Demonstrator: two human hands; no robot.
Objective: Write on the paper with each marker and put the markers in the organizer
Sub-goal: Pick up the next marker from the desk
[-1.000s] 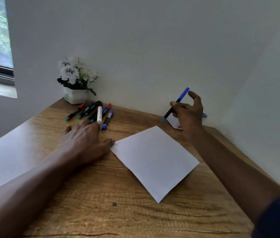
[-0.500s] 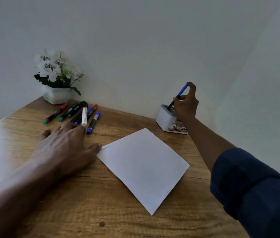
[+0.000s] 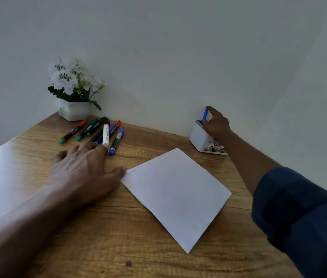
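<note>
Lowering blue marker (image 3: 205,114) into organizer (image 3: 198,137), right hand (image 3: 217,125) fingers pinching its cap | left hand (image 3: 82,167) flat, empty | marker likely light, stiff, best gripped mid-barrel

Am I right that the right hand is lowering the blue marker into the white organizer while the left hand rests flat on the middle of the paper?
Not quite: the head view shows the left hand flat on the table, only its thumb at the paper corner. The right hand does hold the blue marker in the white organizer.
</note>
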